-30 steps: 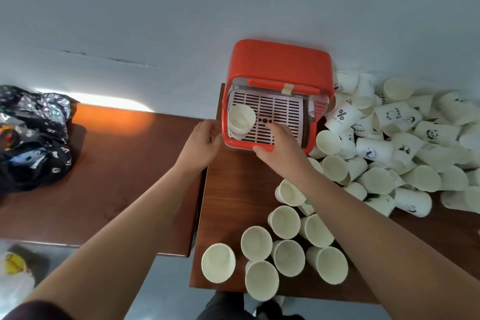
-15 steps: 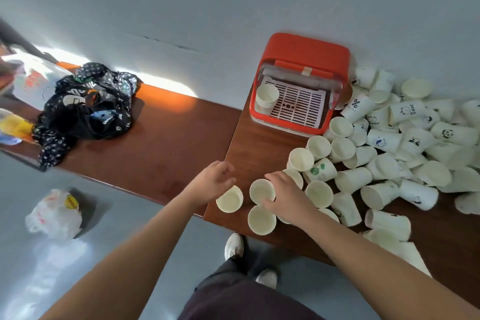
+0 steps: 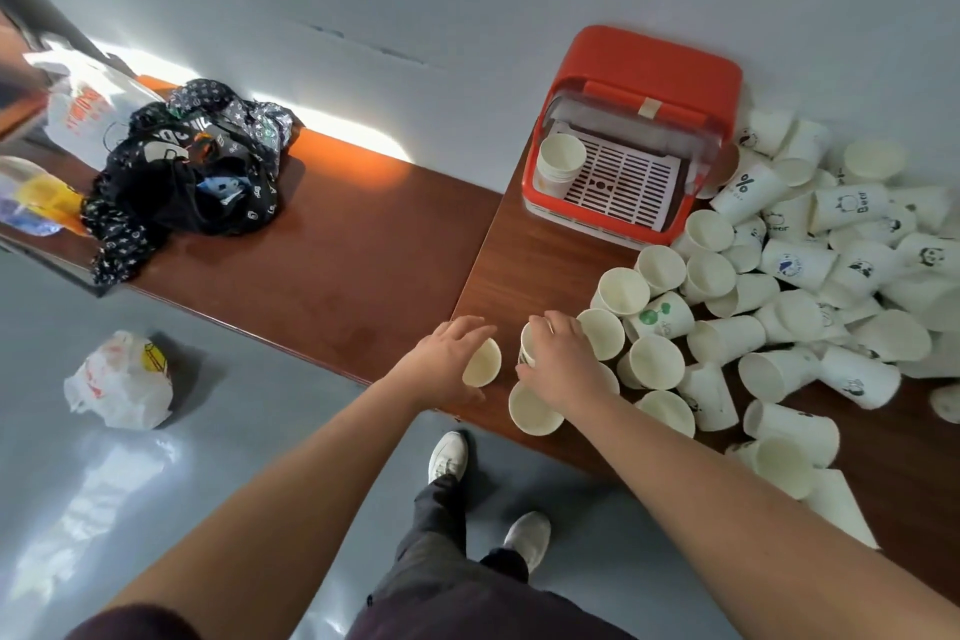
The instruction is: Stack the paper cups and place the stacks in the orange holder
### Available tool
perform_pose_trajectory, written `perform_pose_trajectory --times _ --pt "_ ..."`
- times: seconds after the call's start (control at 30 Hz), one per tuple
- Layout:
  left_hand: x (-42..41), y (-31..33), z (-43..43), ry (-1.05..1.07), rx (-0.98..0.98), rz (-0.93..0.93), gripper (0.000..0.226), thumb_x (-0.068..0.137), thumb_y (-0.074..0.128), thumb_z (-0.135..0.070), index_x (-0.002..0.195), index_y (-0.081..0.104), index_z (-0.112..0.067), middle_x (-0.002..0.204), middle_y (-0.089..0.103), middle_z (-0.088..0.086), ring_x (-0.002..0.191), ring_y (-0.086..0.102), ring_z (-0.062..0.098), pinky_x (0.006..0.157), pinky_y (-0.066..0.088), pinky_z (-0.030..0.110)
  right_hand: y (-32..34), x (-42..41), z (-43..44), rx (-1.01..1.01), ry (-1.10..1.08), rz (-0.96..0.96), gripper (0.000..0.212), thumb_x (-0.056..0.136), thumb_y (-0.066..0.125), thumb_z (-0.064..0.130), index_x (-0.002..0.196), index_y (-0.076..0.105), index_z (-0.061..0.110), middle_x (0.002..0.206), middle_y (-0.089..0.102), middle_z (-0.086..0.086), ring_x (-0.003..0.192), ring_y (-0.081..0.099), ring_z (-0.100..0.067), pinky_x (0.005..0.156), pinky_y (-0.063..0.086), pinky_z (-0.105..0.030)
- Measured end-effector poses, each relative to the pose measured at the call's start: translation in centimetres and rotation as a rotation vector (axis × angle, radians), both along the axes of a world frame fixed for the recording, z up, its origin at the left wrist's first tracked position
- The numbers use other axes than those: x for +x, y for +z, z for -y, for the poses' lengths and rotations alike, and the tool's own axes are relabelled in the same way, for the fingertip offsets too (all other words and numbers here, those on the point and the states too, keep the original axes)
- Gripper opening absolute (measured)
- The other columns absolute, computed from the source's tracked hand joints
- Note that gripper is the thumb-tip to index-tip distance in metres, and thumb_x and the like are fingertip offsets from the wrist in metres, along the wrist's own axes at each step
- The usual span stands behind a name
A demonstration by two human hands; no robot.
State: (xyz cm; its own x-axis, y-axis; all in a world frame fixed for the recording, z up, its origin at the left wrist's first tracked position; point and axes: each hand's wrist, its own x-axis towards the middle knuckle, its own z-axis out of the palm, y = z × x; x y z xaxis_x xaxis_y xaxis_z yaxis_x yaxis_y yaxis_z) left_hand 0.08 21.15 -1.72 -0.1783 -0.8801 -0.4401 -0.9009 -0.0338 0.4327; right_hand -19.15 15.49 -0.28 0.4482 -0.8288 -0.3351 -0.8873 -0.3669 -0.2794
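The orange holder stands against the wall at the back of the right table, with a short stack of paper cups in its left corner on a white grate. A big heap of white paper cups covers the table to its right. My left hand curls around an upright cup at the table's front left corner. My right hand grips the rim of another cup beside it. One more upright cup stands just in front of my right hand.
A lower brown table adjoins on the left and carries a black patterned bag and plastic bags. A white plastic bag lies on the grey floor. My feet stand close to the table's front edge.
Both hands left the orange holder and came back to the cups at the table's front edge. Since half a second ago each hand has closed around a cup.
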Motion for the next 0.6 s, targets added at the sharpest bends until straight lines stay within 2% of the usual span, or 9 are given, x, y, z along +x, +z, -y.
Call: perform_pose_trajectory --times 0.17,0.33,0.43,0.5,0.57,0.6 --pt "0.6 -1.1 0.2 -0.058 -0.07 0.001 0.085 0.082 0.077 -0.029 0.154 0.031 -0.024 0.154 0.035 0.0 0.138 0.037 0.023 0.107 0.044 0.041 -0.3 0.0 0.8 0.053 0.004 0.025 0.058 0.088 0.061 0.015 0.142 0.04 0.011 0.146 0.039 -0.009 0.135 0.032 -0.028 0.111 0.032 -0.035" --pt "2.2 -1.1 1.8 0.039 -0.073 -0.079 0.082 0.082 0.076 -0.03 0.152 0.034 -0.025 0.148 0.039 -0.001 0.134 0.039 0.024 0.103 0.047 0.043 -0.4 0.1 2.1 0.003 0.021 -0.072 0.055 0.089 0.059 0.02 0.142 0.044 0.015 0.137 0.052 -0.005 0.124 0.043 -0.026 0.107 0.035 -0.034" --pt "3.3 -1.0 3.1 0.09 -0.074 -0.134 0.083 0.081 0.078 -0.031 0.151 0.036 -0.025 0.147 0.041 0.0 0.134 0.039 0.025 0.105 0.045 0.044 -0.5 0.3 2.9 0.028 0.007 -0.065 0.052 0.09 0.057 0.016 0.141 0.047 0.017 0.132 0.057 -0.001 0.121 0.047 -0.024 0.105 0.037 -0.033" --pt "3.9 -1.0 3.9 0.107 -0.078 -0.165 0.082 0.08 0.079 -0.031 0.15 0.038 -0.023 0.146 0.042 0.002 0.134 0.04 0.028 0.106 0.044 0.044 -0.5 0.6 3.3 0.004 -0.02 -0.036 0.039 0.093 0.055 0.015 0.131 0.055 0.016 0.128 0.06 -0.001 0.118 0.048 -0.023 0.102 0.04 -0.033" --pt "4.4 -0.7 5.0 0.136 -0.092 -0.192 0.081 0.079 0.08 -0.032 0.149 0.04 -0.02 0.144 0.043 0.003 0.133 0.042 0.027 0.105 0.044 0.042 -0.4 1.0 3.8 -0.077 -0.046 0.014 0.022 0.096 0.051 0.018 0.113 0.063 0.014 0.118 0.063 -0.002 0.109 0.05 -0.023 0.095 0.043 -0.035" --pt "4.7 -0.5 5.6 0.156 -0.109 -0.208 0.08 0.079 0.08 -0.032 0.148 0.041 -0.019 0.143 0.044 0.003 0.132 0.043 0.026 0.104 0.044 0.04 -0.1 1.2 4.1 -0.107 -0.064 0.052 0.02 0.096 0.05 0.02 0.108 0.065 0.013 0.114 0.063 -0.003 0.106 0.05 -0.022 0.093 0.045 -0.036"
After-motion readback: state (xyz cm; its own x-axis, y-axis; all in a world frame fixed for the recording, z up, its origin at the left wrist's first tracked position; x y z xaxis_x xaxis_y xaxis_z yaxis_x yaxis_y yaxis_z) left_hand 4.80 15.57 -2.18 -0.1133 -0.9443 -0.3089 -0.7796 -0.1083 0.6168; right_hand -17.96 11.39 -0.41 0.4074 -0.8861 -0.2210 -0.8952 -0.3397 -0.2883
